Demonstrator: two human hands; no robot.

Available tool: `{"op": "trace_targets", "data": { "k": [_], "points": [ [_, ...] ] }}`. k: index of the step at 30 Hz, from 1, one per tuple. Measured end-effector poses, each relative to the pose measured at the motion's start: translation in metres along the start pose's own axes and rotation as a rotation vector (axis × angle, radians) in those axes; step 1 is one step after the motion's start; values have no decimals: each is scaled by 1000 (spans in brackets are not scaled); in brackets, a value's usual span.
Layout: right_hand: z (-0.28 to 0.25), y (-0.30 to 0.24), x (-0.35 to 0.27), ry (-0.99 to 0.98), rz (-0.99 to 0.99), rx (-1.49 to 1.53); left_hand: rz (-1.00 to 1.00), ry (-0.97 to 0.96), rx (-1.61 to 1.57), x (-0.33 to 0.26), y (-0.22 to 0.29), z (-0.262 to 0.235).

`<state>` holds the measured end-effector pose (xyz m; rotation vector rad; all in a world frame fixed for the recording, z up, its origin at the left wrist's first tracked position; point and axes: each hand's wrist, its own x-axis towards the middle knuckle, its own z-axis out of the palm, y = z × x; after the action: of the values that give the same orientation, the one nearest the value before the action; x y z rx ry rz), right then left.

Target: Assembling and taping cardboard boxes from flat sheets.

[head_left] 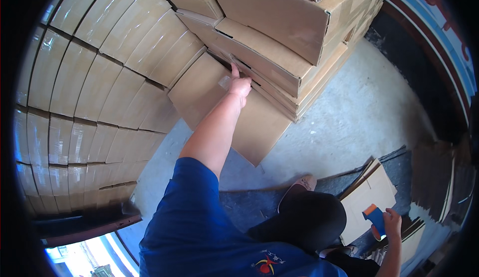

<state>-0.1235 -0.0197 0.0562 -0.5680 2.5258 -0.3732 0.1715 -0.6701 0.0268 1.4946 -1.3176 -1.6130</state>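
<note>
My left hand (240, 85) reaches out to a stack of brown cardboard boxes (279, 32). It grips the edge of a flat cardboard piece (259, 127) at the foot of the stack, thumb raised and the other fingers partly hidden in the gap. A strip of clear tape (224, 81) shows on the cardboard just left of the hand. At the lower right, my right hand (393, 223) is closed round a blue and orange tape dispenser (375, 219), held low beside my knee.
A tall wall of taped cartons (90, 82) stands at the left. Flat cardboard sheets (366, 202) lie by my right leg, with more cardboard (431, 177) at the far right. Grey concrete floor (359, 92) runs between them. A printed panel (444, 7) is at the upper right.
</note>
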Motion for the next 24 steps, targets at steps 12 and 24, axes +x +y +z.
{"op": "trace_targets", "data": {
  "k": [12,24],
  "points": [
    [-52,30,-89,202,85,138,-454,111,162,-49,-71,60],
    [-116,-11,-233,264,98,275,262,-1323,1293,-297,44,261]
  ]
}}
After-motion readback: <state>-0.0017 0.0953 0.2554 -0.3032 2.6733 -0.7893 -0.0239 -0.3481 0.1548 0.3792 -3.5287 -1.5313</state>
